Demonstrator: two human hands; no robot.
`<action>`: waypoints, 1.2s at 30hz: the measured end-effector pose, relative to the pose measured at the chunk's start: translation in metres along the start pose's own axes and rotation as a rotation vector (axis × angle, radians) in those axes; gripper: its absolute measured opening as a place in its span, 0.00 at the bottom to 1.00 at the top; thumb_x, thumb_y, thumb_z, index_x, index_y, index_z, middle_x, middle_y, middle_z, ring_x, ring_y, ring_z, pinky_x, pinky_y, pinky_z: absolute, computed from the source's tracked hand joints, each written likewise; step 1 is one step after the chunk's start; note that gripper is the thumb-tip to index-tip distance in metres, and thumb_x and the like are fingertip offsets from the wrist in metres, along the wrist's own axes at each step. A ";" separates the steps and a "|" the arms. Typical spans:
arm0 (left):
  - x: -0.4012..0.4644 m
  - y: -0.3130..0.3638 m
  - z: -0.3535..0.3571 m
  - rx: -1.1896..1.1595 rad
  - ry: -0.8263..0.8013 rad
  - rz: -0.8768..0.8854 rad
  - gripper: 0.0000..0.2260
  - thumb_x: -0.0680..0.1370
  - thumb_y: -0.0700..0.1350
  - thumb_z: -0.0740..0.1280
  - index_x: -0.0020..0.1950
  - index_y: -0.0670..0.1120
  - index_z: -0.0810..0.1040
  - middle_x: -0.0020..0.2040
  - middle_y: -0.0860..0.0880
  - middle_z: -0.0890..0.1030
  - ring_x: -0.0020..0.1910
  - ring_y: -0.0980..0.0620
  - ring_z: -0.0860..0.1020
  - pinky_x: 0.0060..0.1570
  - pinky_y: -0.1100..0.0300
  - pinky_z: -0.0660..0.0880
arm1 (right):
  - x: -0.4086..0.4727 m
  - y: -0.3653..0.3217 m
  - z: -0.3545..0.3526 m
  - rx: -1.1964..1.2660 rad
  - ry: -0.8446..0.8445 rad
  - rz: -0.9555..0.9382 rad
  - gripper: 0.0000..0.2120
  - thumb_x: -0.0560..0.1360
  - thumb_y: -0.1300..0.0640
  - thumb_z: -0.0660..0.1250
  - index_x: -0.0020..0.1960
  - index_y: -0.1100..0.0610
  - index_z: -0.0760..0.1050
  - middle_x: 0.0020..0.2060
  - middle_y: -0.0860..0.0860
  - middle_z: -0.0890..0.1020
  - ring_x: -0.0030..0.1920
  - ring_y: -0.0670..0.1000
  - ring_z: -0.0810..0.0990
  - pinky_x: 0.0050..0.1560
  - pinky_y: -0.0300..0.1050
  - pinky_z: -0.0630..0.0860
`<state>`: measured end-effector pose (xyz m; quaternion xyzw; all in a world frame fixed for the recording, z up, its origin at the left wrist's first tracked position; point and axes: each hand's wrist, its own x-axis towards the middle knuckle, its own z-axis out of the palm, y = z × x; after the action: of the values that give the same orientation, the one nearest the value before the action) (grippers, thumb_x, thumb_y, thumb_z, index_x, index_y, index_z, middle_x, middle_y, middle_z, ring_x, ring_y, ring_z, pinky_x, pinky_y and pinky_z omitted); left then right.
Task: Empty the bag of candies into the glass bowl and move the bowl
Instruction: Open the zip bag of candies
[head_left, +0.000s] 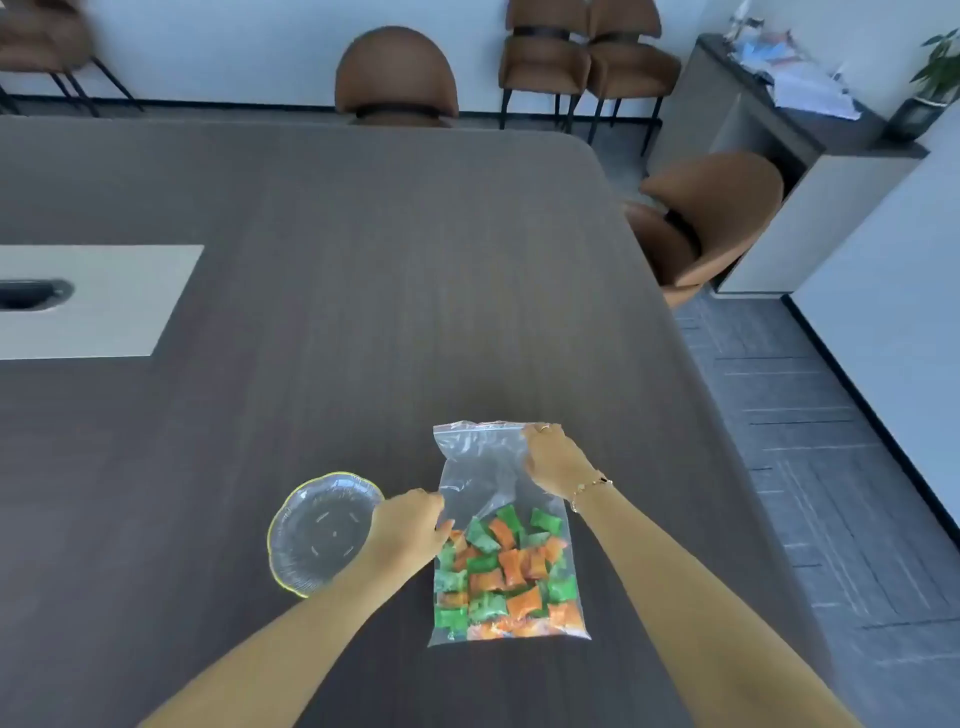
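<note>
A clear zip bag (506, 535) is laid flat on the dark counter (363, 260), its sealed edge pointing away from the person. Green and orange candies (506, 577) are gathered in its near half. The bag's far right corner is pinched in the grip of the right hand (558, 462), on whose wrist a bracelet (589, 487) is worn. The bag's left edge is pinched by the left hand (408, 530), fingers closed on the plastic. An empty glass bowl (322, 532) with a yellow-tinted rim is set just beside the bag, to its left, partly covered by the left wrist.
</note>
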<state>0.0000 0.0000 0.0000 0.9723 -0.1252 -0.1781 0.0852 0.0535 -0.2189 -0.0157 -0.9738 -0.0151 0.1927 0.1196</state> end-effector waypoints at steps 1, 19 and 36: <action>0.003 0.002 0.004 0.041 -0.006 0.031 0.15 0.78 0.53 0.61 0.54 0.44 0.78 0.43 0.48 0.77 0.47 0.45 0.81 0.37 0.58 0.68 | 0.010 -0.003 0.004 -0.015 0.012 -0.023 0.20 0.77 0.65 0.58 0.69 0.64 0.64 0.68 0.61 0.70 0.68 0.61 0.65 0.66 0.54 0.70; 0.025 0.024 -0.001 -0.083 0.161 0.061 0.13 0.80 0.48 0.54 0.53 0.42 0.75 0.45 0.45 0.82 0.43 0.44 0.81 0.36 0.58 0.67 | 0.002 -0.008 -0.005 -0.038 0.301 -0.181 0.12 0.77 0.66 0.58 0.56 0.59 0.77 0.47 0.57 0.78 0.50 0.57 0.76 0.49 0.48 0.75; -0.014 0.066 -0.130 -0.800 0.229 -0.107 0.15 0.74 0.42 0.60 0.27 0.41 0.75 0.33 0.41 0.81 0.38 0.40 0.81 0.49 0.47 0.81 | -0.138 -0.062 -0.086 -0.046 0.456 -0.218 0.11 0.76 0.68 0.60 0.55 0.60 0.76 0.49 0.56 0.76 0.49 0.56 0.78 0.42 0.46 0.77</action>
<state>0.0212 -0.0436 0.1381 0.8811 0.0148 -0.1076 0.4602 -0.0405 -0.1889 0.1272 -0.9872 -0.0971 -0.0461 0.1180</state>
